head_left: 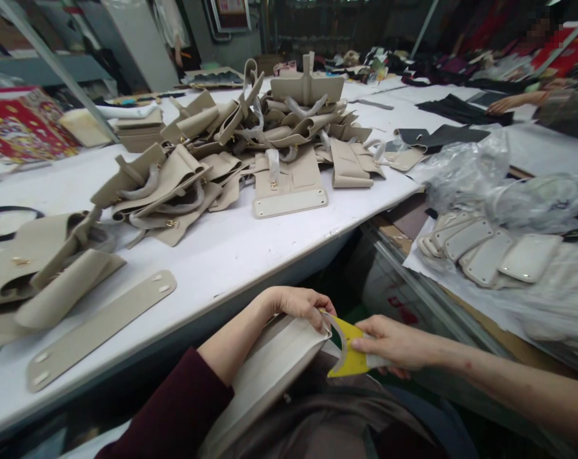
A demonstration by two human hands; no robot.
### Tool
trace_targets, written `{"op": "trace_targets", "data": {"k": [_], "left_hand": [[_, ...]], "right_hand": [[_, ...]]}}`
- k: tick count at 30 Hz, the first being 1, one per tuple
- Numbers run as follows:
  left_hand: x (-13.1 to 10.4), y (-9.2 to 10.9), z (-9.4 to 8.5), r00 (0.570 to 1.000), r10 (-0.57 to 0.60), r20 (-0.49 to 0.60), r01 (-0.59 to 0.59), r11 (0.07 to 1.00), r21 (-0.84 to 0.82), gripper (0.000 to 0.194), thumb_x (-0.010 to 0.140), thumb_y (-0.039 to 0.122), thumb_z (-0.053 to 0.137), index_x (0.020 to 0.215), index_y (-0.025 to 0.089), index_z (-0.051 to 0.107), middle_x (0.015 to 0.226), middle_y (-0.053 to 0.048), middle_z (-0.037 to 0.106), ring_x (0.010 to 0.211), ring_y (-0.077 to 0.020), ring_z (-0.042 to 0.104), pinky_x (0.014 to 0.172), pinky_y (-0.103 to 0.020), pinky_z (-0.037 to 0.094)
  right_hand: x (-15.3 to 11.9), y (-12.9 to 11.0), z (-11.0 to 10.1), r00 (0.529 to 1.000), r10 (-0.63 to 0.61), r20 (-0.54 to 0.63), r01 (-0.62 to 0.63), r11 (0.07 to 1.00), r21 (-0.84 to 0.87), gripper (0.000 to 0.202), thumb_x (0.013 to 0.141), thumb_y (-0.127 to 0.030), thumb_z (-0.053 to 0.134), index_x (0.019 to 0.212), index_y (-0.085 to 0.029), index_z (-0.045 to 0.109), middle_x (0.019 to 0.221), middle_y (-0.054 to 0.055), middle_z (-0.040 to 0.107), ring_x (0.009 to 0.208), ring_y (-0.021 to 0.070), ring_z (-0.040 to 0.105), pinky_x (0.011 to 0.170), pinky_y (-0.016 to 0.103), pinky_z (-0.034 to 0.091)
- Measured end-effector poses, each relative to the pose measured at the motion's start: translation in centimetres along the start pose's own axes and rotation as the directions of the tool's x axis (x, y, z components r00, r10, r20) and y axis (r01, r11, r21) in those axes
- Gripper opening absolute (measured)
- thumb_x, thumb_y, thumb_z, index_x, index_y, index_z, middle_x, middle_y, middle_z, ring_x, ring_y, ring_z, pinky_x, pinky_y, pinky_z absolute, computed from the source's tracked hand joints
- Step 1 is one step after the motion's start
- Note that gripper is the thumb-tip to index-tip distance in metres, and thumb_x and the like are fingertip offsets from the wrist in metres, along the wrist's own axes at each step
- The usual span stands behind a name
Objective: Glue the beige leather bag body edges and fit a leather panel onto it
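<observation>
A pale cream piece [282,363], long and folded or layered, lies across my lap at the lower middle. My left hand [301,306] is wrapped over its upper end, fingers curled around the edge. From the right, my right hand [389,341] grips a yellow tool [353,347] with a curved, crescent-like front edge. The tool's upper tip meets the end of the cream piece beside my left fingertips. What the tip touches is too small to tell.
Beige bag parts [289,127] are heaped on the white table [231,255]. A long beige strip [102,325] lies near its front edge. Cream panels [490,252] and clear plastic [471,166] are at right. A person's hand [513,102] touches black pieces at the far right.
</observation>
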State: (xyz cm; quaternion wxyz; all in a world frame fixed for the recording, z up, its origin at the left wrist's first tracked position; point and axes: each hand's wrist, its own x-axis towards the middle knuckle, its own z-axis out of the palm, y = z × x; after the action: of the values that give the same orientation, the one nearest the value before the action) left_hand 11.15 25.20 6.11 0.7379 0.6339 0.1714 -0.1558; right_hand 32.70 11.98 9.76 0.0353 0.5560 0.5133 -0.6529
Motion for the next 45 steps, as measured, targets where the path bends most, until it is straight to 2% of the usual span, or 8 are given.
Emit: {"op": "trace_targets", "data": {"k": [5,11,20,26,32,36,41,45], "left_hand": [[-0.1,0.2,-0.1,1.000,0.001,-0.007,0.000,0.997,0.078,0.049,0.061,0.033,0.077,0.105,0.019,0.060,0.097,0.001,0.065,0.090,-0.0187,0.060,0.082,-0.030,0.048],[0.0,0.1,-0.1,1.000,0.004,-0.009,-0.003,0.997,0.071,0.054,0.062,0.036,0.077,0.109,0.018,0.059,0.098,0.000,0.066,0.089,-0.0192,0.061,0.081,-0.030,0.049],[0.1,0.0,-0.4,0.999,0.020,-0.027,-0.016,0.991,0.130,0.059,0.061,0.034,0.075,0.116,0.018,0.058,0.096,-0.001,0.066,0.089,-0.0210,0.062,0.079,-0.030,0.048],[0.2,-0.1,-0.4,0.998,-0.004,-0.066,0.012,0.992,0.124,0.068,0.057,0.029,0.072,0.122,0.018,0.055,0.093,-0.002,0.062,0.089,-0.0224,0.058,0.073,-0.029,0.047],[0.4,-0.1,-0.4,0.996,-0.009,-0.090,0.014,0.998,0.054,0.074,0.056,0.025,0.067,0.128,0.016,0.051,0.088,-0.002,0.060,0.085,-0.0214,0.056,0.069,-0.028,0.046],[0.4,-0.5,-0.2,0.992,-0.018,-0.122,0.015,1.000,-0.023,0.070,0.057,0.023,0.065,0.125,0.020,0.051,0.086,-0.001,0.061,0.078,-0.0191,0.056,0.065,-0.027,0.045],[0.4,-1.5,0.5,0.983,0.089,-0.160,-0.133,0.948,-0.291,0.069,0.061,0.021,0.061,0.127,0.020,0.040,0.093,-0.004,0.068,0.075,-0.0180,0.061,0.071,-0.032,0.048],[0.2,-1.3,1.4,0.926,0.149,-0.346,-0.239,0.943,-0.233,0.061,0.075,0.035,0.065,0.127,0.016,0.040,0.095,-0.008,0.070,0.089,-0.0201,0.063,0.082,-0.034,0.047]], "right_hand": [[1.1,-0.1,1.1,0.999,-0.020,-0.028,0.022,0.999,0.050,0.034,0.094,-0.048,0.048,0.095,-0.015,0.053,0.055,-0.001,0.057,0.034,0.0109,0.049,0.028,0.016,0.039],[1.4,0.0,1.8,0.998,-0.018,-0.055,0.022,0.997,0.080,0.033,0.095,-0.047,0.048,0.094,-0.014,0.055,0.061,0.001,0.061,0.038,0.0118,0.054,0.030,0.017,0.043],[1.9,-0.2,3.6,0.997,0.061,-0.039,-0.048,0.960,0.275,0.042,0.091,-0.058,0.049,0.095,-0.017,0.050,0.056,-0.001,0.059,0.035,0.0107,0.051,0.031,0.016,0.041],[1.7,-1.3,5.1,0.990,0.128,-0.064,-0.095,0.921,0.377,0.055,0.081,-0.074,0.051,0.093,-0.020,0.044,0.053,-0.002,0.057,0.033,0.0113,0.050,0.030,0.017,0.040],[2.0,-1.4,6.2,0.983,0.164,-0.087,-0.114,0.901,0.418,0.054,0.082,-0.073,0.049,0.093,-0.020,0.043,0.052,-0.002,0.058,0.034,0.0125,0.052,0.029,0.017,0.041],[2.5,-1.6,6.8,0.984,0.134,-0.118,-0.065,0.885,0.462,0.057,0.081,-0.075,0.048,0.089,-0.019,0.045,0.051,-0.001,0.058,0.032,0.0124,0.051,0.028,0.017,0.039],[3.4,-2.8,8.0,0.982,0.092,-0.164,0.008,0.850,0.526,0.059,0.082,-0.075,0.048,0.076,-0.016,0.049,0.047,0.002,0.056,0.030,0.0118,0.048,0.027,0.017,0.037],[4.1,-4.3,9.8,0.978,0.136,-0.159,-0.003,0.769,0.639,0.055,0.094,-0.064,0.038,0.070,-0.016,0.050,0.045,0.003,0.054,0.029,0.0128,0.048,0.026,0.019,0.038]]}}
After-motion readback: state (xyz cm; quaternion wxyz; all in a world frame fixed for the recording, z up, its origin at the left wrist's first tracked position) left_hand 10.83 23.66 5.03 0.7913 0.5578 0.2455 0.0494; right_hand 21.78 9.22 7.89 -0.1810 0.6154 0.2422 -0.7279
